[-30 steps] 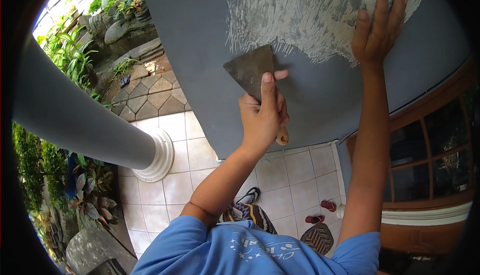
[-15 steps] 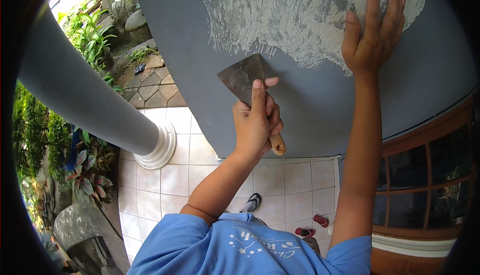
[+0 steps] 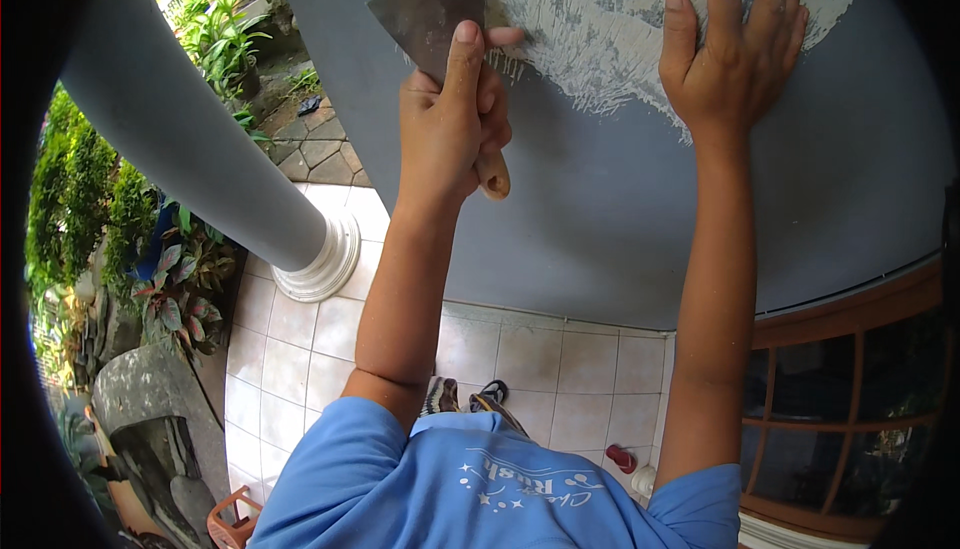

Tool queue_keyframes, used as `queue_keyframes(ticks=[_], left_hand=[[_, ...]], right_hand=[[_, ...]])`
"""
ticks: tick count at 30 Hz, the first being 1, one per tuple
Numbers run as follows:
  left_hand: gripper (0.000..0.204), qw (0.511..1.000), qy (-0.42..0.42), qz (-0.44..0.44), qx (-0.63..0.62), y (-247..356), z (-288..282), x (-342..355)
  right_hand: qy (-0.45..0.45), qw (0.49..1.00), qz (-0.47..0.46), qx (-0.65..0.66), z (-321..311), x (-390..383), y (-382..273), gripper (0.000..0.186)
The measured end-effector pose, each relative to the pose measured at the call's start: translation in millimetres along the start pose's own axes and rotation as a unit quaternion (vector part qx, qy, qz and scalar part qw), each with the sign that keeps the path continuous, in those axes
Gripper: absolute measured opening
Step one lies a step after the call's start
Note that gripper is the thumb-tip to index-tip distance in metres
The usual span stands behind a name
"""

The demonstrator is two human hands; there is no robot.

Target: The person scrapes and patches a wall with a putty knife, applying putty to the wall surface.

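Note:
My left hand [image 3: 445, 129] grips a wide metal putty knife [image 3: 425, 4] by its wooden handle, thumb along the dark blade. The blade is raised over the lower left part of a rough, pale plaster patch [image 3: 600, 19] on the grey wall [image 3: 590, 209]; whether its edge touches the surface I cannot tell. My right hand [image 3: 730, 59] lies on the patch's right side with fingers stretched out and apart, holding nothing.
A grey column [image 3: 200, 129] with white base stands left beside plants [image 3: 215, 29] and stones. A tiled floor [image 3: 285, 369] lies below, with a red sandal [image 3: 622, 459]. A wooden-framed window [image 3: 810, 389] is at lower right. An orange object [image 3: 230, 519] sits at lower left.
My left hand and the putty knife have moved up and left, onto the plaster patch's area. My right hand stays spread on the wall, appearing slightly farther left in view.

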State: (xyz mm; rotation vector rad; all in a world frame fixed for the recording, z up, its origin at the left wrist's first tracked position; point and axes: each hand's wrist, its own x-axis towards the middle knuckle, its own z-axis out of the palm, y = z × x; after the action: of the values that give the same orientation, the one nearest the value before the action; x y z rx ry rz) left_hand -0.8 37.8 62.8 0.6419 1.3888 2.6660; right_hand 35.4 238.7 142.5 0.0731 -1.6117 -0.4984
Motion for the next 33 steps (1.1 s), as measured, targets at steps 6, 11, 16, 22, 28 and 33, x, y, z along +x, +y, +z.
queue_keyframes(ticks=[6, 11, 16, 22, 28, 33], left_hand=[[0.035, 0.991, 0.047, -0.119, -0.035, -32.8, -16.0, -36.0], [0.035, 0.990, 0.061, -0.120, -0.048, -37.2, -11.3, -43.6], [0.037, 0.992, 0.037, -0.115, -0.047, -9.7, -7.3, -18.7], [0.042, 0.994, 0.011, -0.108, -0.016, -9.0, -11.2, -23.9], [0.037, 0.976, 0.033, -0.189, -0.099, -25.4, -13.7, -45.0], [0.038, 0.983, 0.016, -0.162, -0.082, -18.2, -12.6, -31.7]], right_hand=[[-0.033, 0.999, 0.032, 0.014, -7.5, -2.5, -3.0, 0.054], [-0.021, 0.999, 0.024, 0.024, -4.0, 0.9, -1.0, 0.054], [0.047, 0.998, -0.001, 0.046, 5.7, -1.2, -1.8, 0.052], [0.036, 0.999, 0.024, 0.026, 5.5, -6.1, 0.9, 0.051], [0.042, 0.998, 0.002, 0.039, 3.3, -3.0, 2.9, 0.051], [0.053, 0.998, -0.011, 0.040, 5.2, 1.7, -4.6, 0.051]])
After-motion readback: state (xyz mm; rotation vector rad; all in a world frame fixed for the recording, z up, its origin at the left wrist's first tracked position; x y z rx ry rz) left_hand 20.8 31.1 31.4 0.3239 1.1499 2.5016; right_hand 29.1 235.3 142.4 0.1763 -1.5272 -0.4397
